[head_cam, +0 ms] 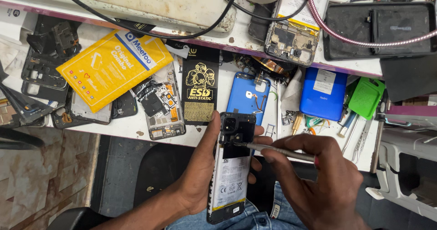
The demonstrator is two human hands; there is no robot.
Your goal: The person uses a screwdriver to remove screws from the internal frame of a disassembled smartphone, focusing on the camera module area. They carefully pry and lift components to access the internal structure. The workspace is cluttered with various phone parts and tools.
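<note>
My left hand [200, 171] grips an opened phone [231, 166] upright by its sides, back cover off, so the white battery and black upper shield show. My right hand [318, 180] holds a slim metal screwdriver [273, 150] like a pen. Its tip touches the black shield just below the camera block. Both hands hover over my lap, in front of the white bench edge.
The white bench [136, 126] is crowded with a yellow packet [114, 68], a black anti-static bag [200, 86], a blue phone back cover [246, 95], a blue phone [323, 93], a green part [366, 97], stripped frames [43, 61], tweezers [362, 139] and cables [150, 29].
</note>
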